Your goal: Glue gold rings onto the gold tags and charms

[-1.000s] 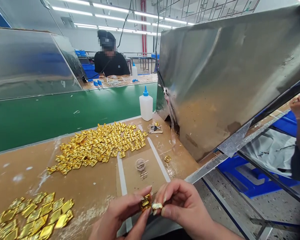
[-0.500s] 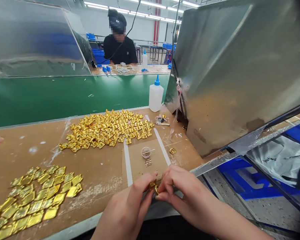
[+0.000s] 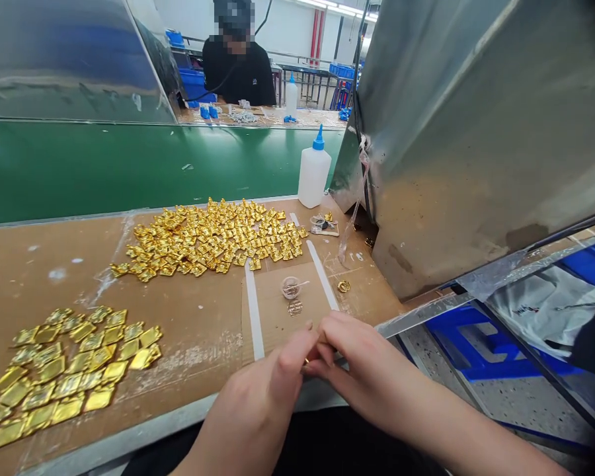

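Note:
My left hand (image 3: 270, 387) and my right hand (image 3: 359, 360) meet at the table's front edge, fingers closed and pinched together. Between the fingertips a sliver of a small gold metal piece (image 3: 306, 361) shows; the fingers hide most of it. Just beyond my hands stands a small clear cup (image 3: 291, 287) with a thin white stick resting in it. A round patterned mark (image 3: 294, 308) lies in front of the cup. To its right are gold rings (image 3: 344, 285). Farther back spreads a heap of small gold pieces (image 3: 213, 238), and flat gold plates (image 3: 79, 370) lie at the left.
A white bottle with a blue cap (image 3: 314, 172) stands at the table's back edge. A large metal hood (image 3: 476, 152) rises on the right. Behind the green belt (image 3: 104, 172), a person in black (image 3: 240, 76) sits at another table. Blue crates (image 3: 466, 344) are low at the right.
My hands have drawn closer together, and the gold piece between them is now mostly covered. The view has tilted down slightly. The gold pieces on the table have not moved.

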The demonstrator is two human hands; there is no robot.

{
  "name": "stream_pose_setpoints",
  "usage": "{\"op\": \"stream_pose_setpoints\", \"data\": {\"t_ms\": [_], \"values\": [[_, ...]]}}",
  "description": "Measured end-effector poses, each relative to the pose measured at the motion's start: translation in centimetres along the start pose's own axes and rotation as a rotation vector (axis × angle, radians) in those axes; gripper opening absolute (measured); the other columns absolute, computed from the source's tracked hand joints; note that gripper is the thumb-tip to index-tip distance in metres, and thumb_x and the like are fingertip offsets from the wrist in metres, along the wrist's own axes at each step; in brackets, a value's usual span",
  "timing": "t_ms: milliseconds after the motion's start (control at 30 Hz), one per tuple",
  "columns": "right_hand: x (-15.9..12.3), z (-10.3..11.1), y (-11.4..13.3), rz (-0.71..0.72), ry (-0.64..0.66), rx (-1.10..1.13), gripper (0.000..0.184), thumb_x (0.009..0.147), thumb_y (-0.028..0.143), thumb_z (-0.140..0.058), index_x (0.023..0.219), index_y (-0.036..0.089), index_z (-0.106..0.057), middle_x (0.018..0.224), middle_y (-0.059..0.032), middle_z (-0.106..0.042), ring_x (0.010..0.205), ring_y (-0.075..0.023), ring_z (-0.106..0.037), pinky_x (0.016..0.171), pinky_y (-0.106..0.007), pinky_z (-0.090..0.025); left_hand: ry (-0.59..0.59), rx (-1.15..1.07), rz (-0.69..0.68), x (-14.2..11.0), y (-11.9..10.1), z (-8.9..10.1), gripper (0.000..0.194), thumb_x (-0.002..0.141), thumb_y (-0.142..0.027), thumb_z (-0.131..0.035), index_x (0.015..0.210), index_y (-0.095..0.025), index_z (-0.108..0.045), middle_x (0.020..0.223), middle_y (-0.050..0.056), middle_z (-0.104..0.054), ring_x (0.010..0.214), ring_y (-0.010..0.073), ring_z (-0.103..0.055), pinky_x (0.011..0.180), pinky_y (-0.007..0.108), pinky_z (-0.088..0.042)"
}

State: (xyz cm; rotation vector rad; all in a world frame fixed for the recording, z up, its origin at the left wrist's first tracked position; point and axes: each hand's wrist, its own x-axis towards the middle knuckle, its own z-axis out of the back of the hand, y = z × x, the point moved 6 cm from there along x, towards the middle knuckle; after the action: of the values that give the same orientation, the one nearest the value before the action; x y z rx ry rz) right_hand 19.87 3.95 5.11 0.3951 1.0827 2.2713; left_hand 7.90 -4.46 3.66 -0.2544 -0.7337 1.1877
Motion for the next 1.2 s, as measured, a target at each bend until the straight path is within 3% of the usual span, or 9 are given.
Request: {"op": "stream_pose_setpoints", "data": {"t_ms": [100, 200, 433, 633, 800, 1067, 1200], "values": [[0.01, -0.05, -0.01, -0.018, 0.004, 0.013, 0.032, 0.092, 0.006, -0.068, 0.079, 0.021, -0.043, 0.083, 0.0034, -0.055, 0.08, -0.0136, -0.053, 0.068, -0.024, -0.036, -0.012, 0.007, 0.012, -0.27, 0.15, -0.26, 0.055, 0.102, -0.009, -0.046, 0.153, -0.018, -0.029, 0.129, 0.019, -0.075, 0.104, 0.0253, -0.08, 0.078, 0.03, -0.066], [0.05, 0.01, -0.26, -0.056, -0.014, 0.018, 0.033, 0.091, 0.006, -0.069, 0.079, 0.021, -0.043, 0.083, 0.0033, -0.055, 0.079, -0.0136, -0.052, 0.068, -0.024, -0.035, 0.002, -0.002, 0.076, -0.31, 0.4, -0.44, 0.055, 0.101, -0.008, -0.045, 0.152, -0.021, -0.028, 0.123, 0.015, -0.079, 0.104, 0.0258, -0.08, 0.08, 0.034, -0.067], [0.02, -0.49, -0.55, -0.048, 0.013, -0.036, 0.03, 0.091, 0.005, -0.067, 0.08, 0.021, -0.043, 0.083, 0.002, -0.052, 0.078, -0.0148, -0.05, 0.069, -0.025, -0.036, 0.07, -0.113, 0.188, 0.39, 0.07, -0.06, 0.058, 0.097, -0.006, -0.044, 0.15, -0.021, -0.028, 0.142, 0.016, -0.069, 0.127, 0.0224, -0.069, 0.1, 0.032, -0.06], [-0.14, -0.63, -0.53, 0.027, -0.002, -0.044, 0.029, 0.094, 0.003, -0.057, 0.081, 0.022, -0.041, 0.083, 0.001, -0.052, 0.079, -0.0151, -0.049, 0.068, -0.026, -0.036, 0.115, -0.166, 0.239, 0.62, 0.17, 0.14, 0.055, 0.097, -0.01, -0.044, 0.149, -0.022, -0.029, 0.142, 0.015, -0.069, 0.124, 0.0236, -0.071, 0.098, 0.033, -0.061], [-0.33, -0.88, -0.45, 0.049, 0.009, -0.07, 0.028, 0.093, -0.001, -0.054, 0.082, 0.022, -0.041, 0.082, 0.0008, -0.051, 0.08, -0.0159, -0.049, 0.069, -0.026, -0.037, 0.12, -0.135, 0.2, 0.47, -0.06, 0.19, 0.057, 0.096, -0.009, -0.044, 0.149, -0.022, -0.028, 0.142, 0.018, -0.069, 0.125, 0.0248, -0.07, 0.097, 0.033, -0.062], [-0.63, -0.37, -0.11, 0.195, -0.122, 0.034, 0.026, 0.096, 0.003, -0.06, 0.086, 0.022, -0.046, 0.088, 0.0018, -0.056, 0.085, -0.0142, -0.052, 0.075, -0.024, -0.041, 0.085, -0.127, 0.225, 0.45, -0.08, 0.52, 0.056, 0.096, -0.01, -0.048, 0.148, -0.024, -0.031, 0.139, 0.012, -0.072, 0.122, 0.0224, -0.072, 0.094, 0.027, -0.062], [-0.48, -0.12, -0.03, 0.111, -0.097, 0.045, 0.019, 0.096, 0.009, -0.067, 0.091, 0.022, -0.053, 0.091, 0.0014, -0.061, 0.09, -0.0147, -0.057, 0.079, -0.025, -0.043, 0.066, -0.095, 0.189, 0.08, 0.34, 0.39, 0.054, 0.097, -0.01, -0.048, 0.148, -0.026, -0.035, 0.135, 0.009, -0.074, 0.114, 0.022, -0.077, 0.093, 0.029, -0.063]]}}
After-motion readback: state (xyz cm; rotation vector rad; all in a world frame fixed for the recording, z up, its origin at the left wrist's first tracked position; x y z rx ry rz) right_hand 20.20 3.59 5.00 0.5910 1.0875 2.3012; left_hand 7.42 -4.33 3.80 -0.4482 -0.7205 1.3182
